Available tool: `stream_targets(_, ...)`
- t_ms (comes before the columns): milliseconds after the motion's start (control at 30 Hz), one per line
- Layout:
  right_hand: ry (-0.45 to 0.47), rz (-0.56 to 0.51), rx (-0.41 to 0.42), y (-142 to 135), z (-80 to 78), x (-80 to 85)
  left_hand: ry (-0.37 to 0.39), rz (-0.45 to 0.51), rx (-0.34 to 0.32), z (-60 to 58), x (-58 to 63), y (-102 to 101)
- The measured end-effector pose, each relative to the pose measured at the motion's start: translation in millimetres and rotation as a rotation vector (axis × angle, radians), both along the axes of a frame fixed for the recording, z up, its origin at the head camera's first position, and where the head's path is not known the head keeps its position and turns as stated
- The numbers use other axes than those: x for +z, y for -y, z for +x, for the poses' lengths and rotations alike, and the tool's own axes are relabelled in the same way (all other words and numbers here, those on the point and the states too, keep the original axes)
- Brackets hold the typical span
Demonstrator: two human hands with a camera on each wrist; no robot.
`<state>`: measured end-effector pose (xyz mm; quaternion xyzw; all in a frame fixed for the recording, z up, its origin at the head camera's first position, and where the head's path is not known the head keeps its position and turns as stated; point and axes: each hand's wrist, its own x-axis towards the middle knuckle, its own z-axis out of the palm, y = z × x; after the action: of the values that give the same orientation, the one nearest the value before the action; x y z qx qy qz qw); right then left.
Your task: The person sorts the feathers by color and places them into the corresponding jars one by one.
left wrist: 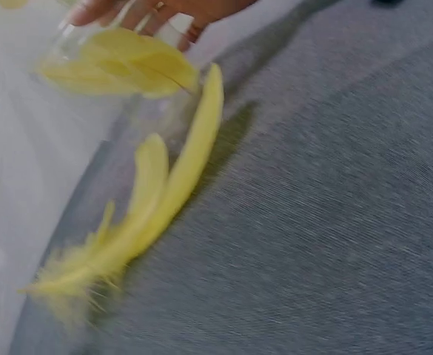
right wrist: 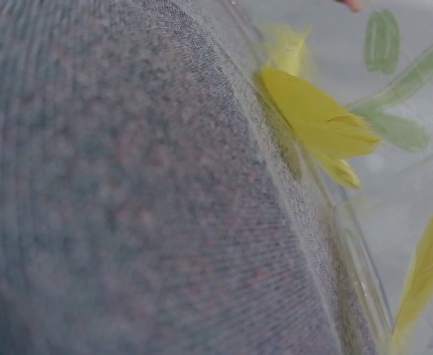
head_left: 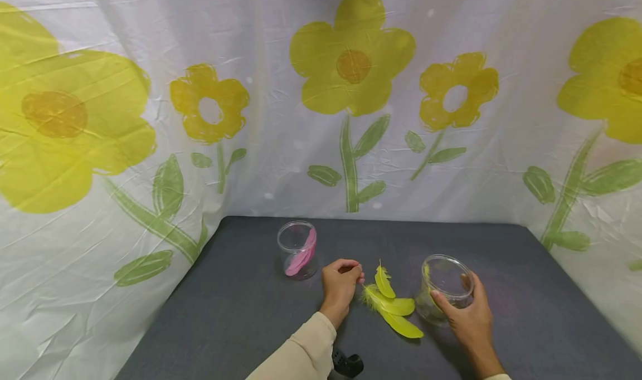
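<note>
My right hand (head_left: 468, 313) grips a clear plastic jar (head_left: 446, 256) at the right, thumb on the near side and fingers round the far side. A yellow feather (right wrist: 429, 255) shows through the jar's wall. Left of the jar, several yellow feathers (head_left: 398, 306) lie loose on the dark cloth. Beside their fluffy ends is my left hand (head_left: 341, 285), its fingers bent and the thumb close to the index finger. I cannot tell whether anything is pinched there. In the left wrist view the loose feathers (left wrist: 164, 200) lie just ahead, while the left fingers are out of sight.
A second clear jar (head_left: 296, 224) stands at the back left with a pink feather (head_left: 302, 254) in it. Below my left sleeve lies a small black object (head_left: 347, 363). A white curtain (head_left: 273, 162) printed with yellow flowers hangs behind the cloth-covered table (head_left: 241, 313).
</note>
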<state>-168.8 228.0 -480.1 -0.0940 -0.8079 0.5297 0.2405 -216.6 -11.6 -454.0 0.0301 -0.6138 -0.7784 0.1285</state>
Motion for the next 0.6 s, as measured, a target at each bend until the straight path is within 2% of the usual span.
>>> stream_targets(133,0.004,0.013,0.002,-0.4,-0.3,-0.2,0.032,-0.033,0.006,0.8,-12.4,1.1)
stream_targets(333,-0.004,0.001,0.003,-0.3,0.1,-1.5,0.044,-0.173,0.034,1.4,-30.6,-0.6)
stream_targets(467,-0.006,-0.010,0.002,0.1,0.3,-1.7,0.068,-0.253,0.035,2.5,-35.4,-4.7)
stream_targets(600,-0.014,-0.013,-0.001,0.1,-0.8,-1.3,0.058,-0.266,0.031,3.4,-35.4,-9.7)
